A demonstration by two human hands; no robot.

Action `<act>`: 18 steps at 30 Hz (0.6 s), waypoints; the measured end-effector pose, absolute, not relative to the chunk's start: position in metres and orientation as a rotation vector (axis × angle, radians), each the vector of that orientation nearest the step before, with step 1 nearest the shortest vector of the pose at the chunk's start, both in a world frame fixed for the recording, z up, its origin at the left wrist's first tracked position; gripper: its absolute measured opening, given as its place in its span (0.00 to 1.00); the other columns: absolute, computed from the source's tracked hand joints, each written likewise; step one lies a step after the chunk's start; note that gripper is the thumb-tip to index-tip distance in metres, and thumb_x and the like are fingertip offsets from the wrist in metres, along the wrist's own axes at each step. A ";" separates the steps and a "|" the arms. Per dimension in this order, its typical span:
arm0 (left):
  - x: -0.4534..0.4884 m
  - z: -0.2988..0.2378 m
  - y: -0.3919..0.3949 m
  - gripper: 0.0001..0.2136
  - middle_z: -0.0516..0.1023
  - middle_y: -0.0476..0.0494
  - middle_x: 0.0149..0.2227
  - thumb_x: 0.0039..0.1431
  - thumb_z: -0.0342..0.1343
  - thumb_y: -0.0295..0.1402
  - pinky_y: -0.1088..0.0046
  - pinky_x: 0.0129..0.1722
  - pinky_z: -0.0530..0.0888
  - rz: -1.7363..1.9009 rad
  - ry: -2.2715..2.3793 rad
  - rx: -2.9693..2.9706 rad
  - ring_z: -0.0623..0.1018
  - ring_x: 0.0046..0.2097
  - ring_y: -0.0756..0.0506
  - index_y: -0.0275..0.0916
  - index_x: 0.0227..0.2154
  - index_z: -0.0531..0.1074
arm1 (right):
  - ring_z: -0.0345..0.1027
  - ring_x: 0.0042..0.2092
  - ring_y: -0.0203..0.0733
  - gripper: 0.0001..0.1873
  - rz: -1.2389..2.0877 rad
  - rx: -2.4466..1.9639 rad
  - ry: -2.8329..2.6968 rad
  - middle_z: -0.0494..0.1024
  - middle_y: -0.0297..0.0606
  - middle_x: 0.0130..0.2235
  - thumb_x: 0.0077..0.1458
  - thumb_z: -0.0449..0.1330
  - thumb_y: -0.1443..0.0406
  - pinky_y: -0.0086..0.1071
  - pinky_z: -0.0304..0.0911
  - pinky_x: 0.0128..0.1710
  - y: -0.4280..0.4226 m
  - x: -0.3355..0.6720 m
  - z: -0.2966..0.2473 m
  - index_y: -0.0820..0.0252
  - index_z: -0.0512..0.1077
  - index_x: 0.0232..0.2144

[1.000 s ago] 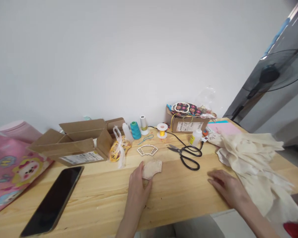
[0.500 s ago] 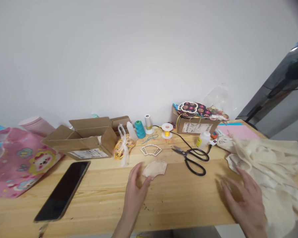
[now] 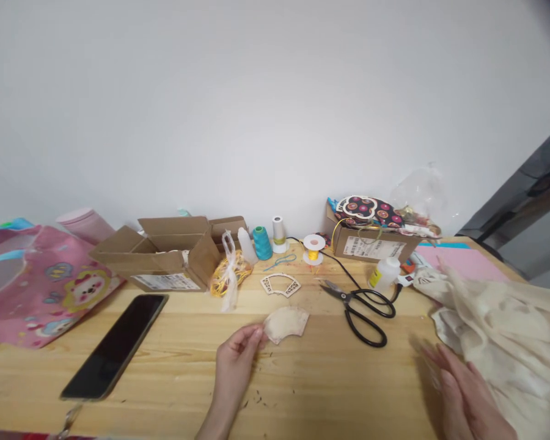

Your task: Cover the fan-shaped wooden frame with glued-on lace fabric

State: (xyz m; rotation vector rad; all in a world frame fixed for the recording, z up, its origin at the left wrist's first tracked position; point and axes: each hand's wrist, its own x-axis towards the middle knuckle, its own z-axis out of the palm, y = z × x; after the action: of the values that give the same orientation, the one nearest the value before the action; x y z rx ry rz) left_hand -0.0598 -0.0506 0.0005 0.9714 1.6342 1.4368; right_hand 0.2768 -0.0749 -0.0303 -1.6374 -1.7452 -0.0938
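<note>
My left hand (image 3: 234,360) rests on the wooden table (image 3: 165,366) with its fingers curled, pinching the near edge of a small fan-shaped beige fabric piece (image 3: 286,322). My right hand (image 3: 467,400) lies flat and open on the table at the lower right, right beside a heap of cream fabric (image 3: 508,336). A wooden fan-shaped cut-out (image 3: 280,284) lies just behind the fabric piece. Black scissors (image 3: 364,305) lie between the two hands, further back.
A black phone (image 3: 117,345) lies left of my left hand. Behind are an open cardboard box (image 3: 165,260), a bag of yellow bands (image 3: 229,275), thread spools (image 3: 262,242), a small white bottle (image 3: 384,273), a second box (image 3: 371,241) and a pink bag (image 3: 50,287).
My left hand slid back from on top of the fabric piece and now pinches its edge. My right hand moved right and nearer, beside the cream fabric. The view shifted left.
</note>
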 end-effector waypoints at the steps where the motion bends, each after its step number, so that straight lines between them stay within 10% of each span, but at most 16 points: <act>1: -0.058 0.001 -0.051 0.13 0.77 0.44 0.21 0.40 0.60 0.41 0.75 0.26 0.71 1.438 1.635 0.960 0.73 0.23 0.50 0.34 0.23 0.74 | 0.60 0.53 0.49 0.22 -0.079 -1.630 -1.765 0.69 0.44 0.49 0.57 0.44 0.60 0.44 0.51 0.55 -0.075 0.277 -0.029 0.65 0.62 0.50; 9: -0.067 0.017 -0.049 0.24 0.55 0.54 0.06 0.54 0.43 0.46 0.78 0.14 0.57 1.308 1.824 1.101 0.57 0.12 0.54 0.36 0.09 0.64 | 0.59 0.52 0.51 0.21 0.055 -1.589 -1.786 0.68 0.45 0.50 0.56 0.46 0.60 0.45 0.53 0.53 -0.077 0.278 -0.024 0.63 0.64 0.48; 13: -0.081 0.032 -0.009 0.21 0.74 0.50 0.26 0.47 0.54 0.42 0.73 0.29 0.68 0.995 1.914 1.780 0.72 0.27 0.48 0.40 0.45 0.67 | 0.60 0.50 0.51 0.20 0.053 -1.582 -1.778 0.69 0.46 0.48 0.55 0.46 0.59 0.45 0.55 0.52 -0.075 0.277 -0.025 0.63 0.65 0.47; 18: -0.085 0.017 0.035 0.23 0.72 0.38 0.44 0.46 0.56 0.34 0.61 0.45 0.65 0.791 1.908 2.237 0.69 0.47 0.39 0.37 0.47 0.64 | 0.61 0.50 0.51 0.23 -0.005 -1.616 -1.659 0.69 0.47 0.47 0.54 0.47 0.57 0.43 0.56 0.51 -0.074 0.272 -0.029 0.65 0.66 0.46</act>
State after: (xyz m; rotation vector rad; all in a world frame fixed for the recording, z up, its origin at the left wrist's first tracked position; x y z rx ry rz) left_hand -0.0846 0.0346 0.0166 2.2370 1.9081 0.7912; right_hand 0.2724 -0.0745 -0.0285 -1.6160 -1.6594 -0.0050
